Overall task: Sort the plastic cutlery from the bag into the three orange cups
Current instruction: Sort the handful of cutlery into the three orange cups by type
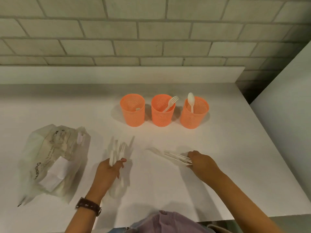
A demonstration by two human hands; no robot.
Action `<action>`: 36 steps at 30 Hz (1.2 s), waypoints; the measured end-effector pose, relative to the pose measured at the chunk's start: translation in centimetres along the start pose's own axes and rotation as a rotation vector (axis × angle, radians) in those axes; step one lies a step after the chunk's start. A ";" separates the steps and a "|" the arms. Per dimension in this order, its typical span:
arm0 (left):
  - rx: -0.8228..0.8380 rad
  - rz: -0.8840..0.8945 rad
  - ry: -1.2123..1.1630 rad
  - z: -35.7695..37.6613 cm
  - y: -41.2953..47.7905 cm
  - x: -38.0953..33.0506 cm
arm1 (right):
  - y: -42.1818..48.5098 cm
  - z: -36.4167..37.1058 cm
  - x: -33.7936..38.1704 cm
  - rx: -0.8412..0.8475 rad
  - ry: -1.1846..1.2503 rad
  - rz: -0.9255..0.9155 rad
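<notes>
The left hand (pixel 109 170) is curled round a bunch of white cutlery (pixel 117 150), gripping it near the middle. The pieces fan out beyond the fingers, and more ends trail back under the palm. They are too blurred to tell their kinds apart. The right hand (pixel 202 163) pinches a sheaf of white cutlery (pixel 175 157) by one end. The sheaf lies low over the white countertop (pixel 218 140) and points away to that hand's left, toward the gap between the two hands.

Ahead of both hands and well apart from them, three orange mesh cups stand upright in a row, close together.
- The left cup (pixel 132 110), almost straight ahead of the left hand's bunch, shows only a small white tip low inside. Which kind of piece it is cannot be told.
- The middle cup (pixel 162 111) holds a fork (pixel 170 103), leaning with its tines up over the rim toward the right.
- The right cup (pixel 194 113), ahead of the right hand, holds a spoon (pixel 191 100) standing nearly upright, bowl above the rim.

To the left of the left hand lies the crumpled translucent plastic bag (pixel 55 158), printed with a warning text. A white sheet shows through it. A dark wristwatch (pixel 89 205) sits on the left wrist.
</notes>
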State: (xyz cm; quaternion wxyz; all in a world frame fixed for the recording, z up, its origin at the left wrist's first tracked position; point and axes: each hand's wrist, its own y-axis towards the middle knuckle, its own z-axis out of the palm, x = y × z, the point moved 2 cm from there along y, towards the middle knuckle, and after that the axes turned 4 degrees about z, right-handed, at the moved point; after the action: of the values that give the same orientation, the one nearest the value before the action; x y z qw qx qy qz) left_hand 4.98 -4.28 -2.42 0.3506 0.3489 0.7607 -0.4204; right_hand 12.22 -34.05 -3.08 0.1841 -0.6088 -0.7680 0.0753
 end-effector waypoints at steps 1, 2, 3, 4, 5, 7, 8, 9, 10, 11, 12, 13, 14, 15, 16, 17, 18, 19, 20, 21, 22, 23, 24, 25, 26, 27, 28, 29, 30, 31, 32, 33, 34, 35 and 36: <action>0.019 -0.046 -0.142 -0.2 -0.2 0.0 | -0.1 0.1 0.0 -0.013 0.021 0.006; 0.039 -0.090 -0.294 -0.2 -0.3 -0.2 | -0.2 0.0 0.1 -0.017 0.065 0.027; 0.053 -0.126 -0.438 0.0 -0.5 -0.5 | -0.1 0.0 0.3 -0.019 0.112 0.046; 0.061 -0.150 -0.552 0.1 -0.6 -0.8 | -0.1 -0.3 0.7 -0.027 0.160 0.056; 0.068 -0.160 -0.631 0.3 -0.6 -1.3 | 0.1 -0.7 1.1 -0.048 0.190 0.048; 0.101 -0.155 -0.731 0.9 -0.7 -2.4 | 0.3 -1.9 2.6 -0.090 0.337 0.024; 0.127 -0.141 -0.762 1.2 -0.8 -3.0 | 0.3 -2.6 3.7 -0.095 0.460 0.015; 0.153 -0.123 -0.775 1.4 -0.8 -3.6 | 0.2 -3.3 4.9 -0.082 0.591 0.006; 0.176 -0.103 -0.770 1.7 -1.0 -4.1 | 0.1 -3.9 6.2 -0.045 0.710 0.008; 0.197 -0.078 -0.756 1.9 -1.1 -4.6 | 0.0 -4.4 7.3 -0.001 0.818 0.011; 0.211 -0.051 -0.747 2.1 -1.3 -5.1 | 0.1 -4.6 8.2 0.037 0.900 0.006; 0.218 -0.026 -0.747 2.3 -1.4 -5.5 | 0.1 -4.9 8.9 0.056 0.936 -0.009; 0.220 -0.005 -0.749 2.3 -1.5 -5.9 | 0.4 -5.0 9.4 0.048 0.903 -0.028; 0.217 0.013 -0.750 2.3 -1.6 -6.1 | 0.7 -5.1 9.7 0.026 0.824 -0.042; 0.209 0.028 -0.744 2.1 -1.7 -6.1 | 1.2 -5.0 9.9 -0.003 0.723 -0.052; 0.191 0.041 -0.731 1.9 -1.6 -6.0 | 1.8 -4.8 10.1 -0.023 0.623 -0.059; 0.162 0.055 -0.713 1.5 -1.4 -5.8 | 2.5 -4.4 10.3 -0.027 0.513 -0.065; 0.128 0.066 -0.696 1.1 -1.2 -5.5 | 3.1 -3.9 10.6 -0.019 0.389 -0.079; 0.096 0.072 -0.686 0.6 -0.9 -5.2 | 3.7 -3.2 10.9 -0.005 0.264 -0.100; 0.073 0.073 -0.689 0.2 -0.7 -5.0 | 4.2 -2.4 11.1 0.006 0.166 -0.124; 0.063 0.069 -0.708 -0.1 -0.6 -4.8 | 4.6 -1.6 11.2 0.025 0.102 -0.132; 0.067 0.060 -0.742 -0.4 -0.5 -4.7 | 4.8 -1.0 11.3 0.045 0.069 -0.133; 0.085 0.045 -0.790 -0.6 -0.6 -4.7 | 4.9 -0.5 11.2 0.058 0.047 -0.121; 0.110 0.027 -0.842 -0.7 -0.7 -4.8 | 4.9 -0.2 10.9 0.049 0.021 -0.114; 0.132 0.011 -0.885 -0.9 -0.7 -4.8 | 4.7 -0.1 10.7 0.039 -0.018 -0.112; 0.144 0.000 -0.911 -1.0 -0.7 -4.8 | 4.5 -0.1 10.4 0.026 -0.048 -0.119; 0.145 -0.010 -0.920 -1.2 -0.6 -4.7 | 4.2 -0.2 10.0 0.019 -0.038 -0.126; 0.138 -0.017 -0.921 -1.3 -0.6 -4.5 | 4.0 -0.3 9.5 0.009 0.034 -0.122; 0.130 -0.025 -0.915 -1.4 -0.6 -4.3 | 3.7 -0.5 9.1 0.006 0.175 -0.103; 0.125 -0.033 -0.897 -1.4 -0.6 -4.1 | 3.3 -0.9 9.0 0.025 0.367 -0.075; 0.126 -0.040 -0.864 -1.3 -0.7 -3.8 | 2.9 -1.3 9.2 0.055 0.584 -0.044; 0.136 -0.043 -0.822 -1.1 -0.7 -3.8 | 2.3 -2.0 9.6 0.089 0.796 -0.033; 0.151 -0.040 -0.778 -0.8 -0.8 -3.8 | 1.9 -2.5 10.2 0.134 0.999 -0.043; 0.172 -0.031 -0.733 -0.3 -0.9 -4.1 | 1.4 -3.0 10.9 0.182 1.177 -0.050; 0.192 -0.015 -0.685 0.2 -1.1 -4.5 | 1.0 -3.4 11.6 0.229 1.323 -0.047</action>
State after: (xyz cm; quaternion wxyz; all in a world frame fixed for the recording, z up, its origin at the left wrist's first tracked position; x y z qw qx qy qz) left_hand 6.44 -5.94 1.68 0.5478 0.2132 0.5584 -0.5853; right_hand 12.19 -23.03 1.89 0.6810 -0.4866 -0.4934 -0.2368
